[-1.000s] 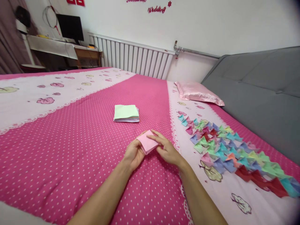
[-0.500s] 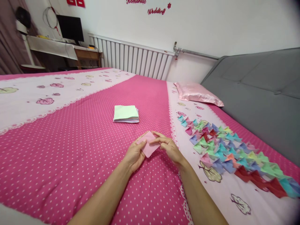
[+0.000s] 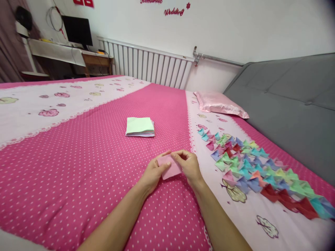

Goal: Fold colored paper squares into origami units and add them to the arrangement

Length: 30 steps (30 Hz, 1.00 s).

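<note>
A small pink paper (image 3: 170, 168), partly folded, lies low over the dotted pink bedspread (image 3: 86, 164) between both hands. My left hand (image 3: 153, 173) pinches its left side with thumb on top. My right hand (image 3: 188, 166) curls over its right side, fingers pressed on the paper. A stack of square paper sheets with a pale green top (image 3: 139, 126) lies a little beyond the hands. To the right, several folded paper pieces in many colours (image 3: 251, 167) lie in rows on the pale strip of the bedspread.
A shiny pink pillow (image 3: 220, 103) lies at the far right by the grey padded headboard (image 3: 290, 104). A white radiator (image 3: 146, 65) runs along the far wall. A desk with a dark monitor (image 3: 77, 30) stands in the far left corner.
The pink paper has come down closer to the bedspread and looks flatter. My right hand's fingers have curled over it, and both hands have shifted slightly towards me.
</note>
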Tool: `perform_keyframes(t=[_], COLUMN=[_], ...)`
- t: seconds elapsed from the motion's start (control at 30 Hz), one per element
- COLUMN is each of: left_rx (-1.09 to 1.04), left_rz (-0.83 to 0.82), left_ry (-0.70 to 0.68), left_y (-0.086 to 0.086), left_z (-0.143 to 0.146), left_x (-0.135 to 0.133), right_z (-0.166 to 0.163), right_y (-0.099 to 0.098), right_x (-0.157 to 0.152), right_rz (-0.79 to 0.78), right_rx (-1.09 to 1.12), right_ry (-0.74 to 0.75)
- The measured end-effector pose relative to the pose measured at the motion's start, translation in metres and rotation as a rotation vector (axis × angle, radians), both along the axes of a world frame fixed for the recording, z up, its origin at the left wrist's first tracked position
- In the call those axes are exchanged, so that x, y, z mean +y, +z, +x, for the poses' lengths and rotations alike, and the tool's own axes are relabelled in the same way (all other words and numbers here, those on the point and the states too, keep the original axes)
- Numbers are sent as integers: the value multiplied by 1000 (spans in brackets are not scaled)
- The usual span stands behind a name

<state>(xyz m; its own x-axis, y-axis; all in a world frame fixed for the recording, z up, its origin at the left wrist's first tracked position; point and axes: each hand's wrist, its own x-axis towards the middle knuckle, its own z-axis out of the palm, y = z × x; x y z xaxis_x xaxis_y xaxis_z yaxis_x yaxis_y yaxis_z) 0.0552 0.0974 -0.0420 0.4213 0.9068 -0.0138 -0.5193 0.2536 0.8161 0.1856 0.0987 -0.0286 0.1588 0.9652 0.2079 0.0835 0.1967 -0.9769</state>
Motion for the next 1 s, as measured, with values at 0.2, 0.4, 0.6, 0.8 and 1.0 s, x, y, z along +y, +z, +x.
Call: perform_keyframes(t=[0.2, 0.4, 0.6, 0.8, 1.0], left_rx=[86, 208, 296, 327, 305], left_rz=[13, -48, -105, -72, -68], left_ry=[-68, -128, -157, -215, -218], left_y=[1, 4, 3, 4, -2], left_z=[2, 1, 1, -1, 1], left_x=[-2, -3, -3, -6, -5], right_z=[0, 6, 9, 15, 34], right_y=[4, 5, 4, 6, 11], right_x=[-1, 1, 3, 4, 7], right_rz=[4, 2, 7, -8, -57], right_rx=[52, 72, 100, 155, 332], right_ry=[-99, -138, -181, -209, -205])
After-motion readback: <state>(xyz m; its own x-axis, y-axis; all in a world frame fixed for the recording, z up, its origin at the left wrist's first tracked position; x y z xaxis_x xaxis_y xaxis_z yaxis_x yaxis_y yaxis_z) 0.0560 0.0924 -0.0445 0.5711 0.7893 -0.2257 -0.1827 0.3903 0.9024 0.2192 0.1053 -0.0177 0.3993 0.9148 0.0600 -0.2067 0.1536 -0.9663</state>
